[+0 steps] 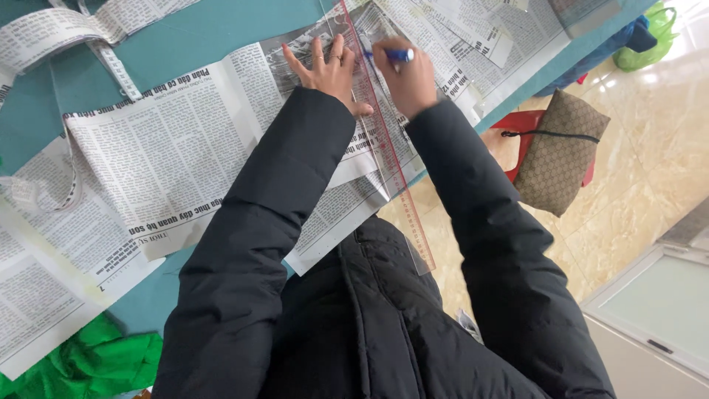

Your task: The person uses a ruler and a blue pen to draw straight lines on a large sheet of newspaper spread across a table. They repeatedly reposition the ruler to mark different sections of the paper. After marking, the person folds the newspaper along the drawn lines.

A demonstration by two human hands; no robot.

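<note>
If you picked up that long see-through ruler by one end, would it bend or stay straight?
The ruler would probably stay mostly straight: it lies flat and overhangs the table edge without drooping. It looks thin, so likely light. The left hand presses it onto the newspaper, suggesting it slides easily.

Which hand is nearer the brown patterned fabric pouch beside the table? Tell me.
Right. The right hand with the blue pen is on the pouch's side; the left hand presses the ruler farther away.

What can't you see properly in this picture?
Head view:
- Tip of the blue pen: hidden by the right hand, so any drawn line is hidden too.
- Long clear plastic ruler: top end cut off by the frame edge.
- Newspaper sheets: partly covered by black sleeves.
- Left hand: palm hidden.
</note>
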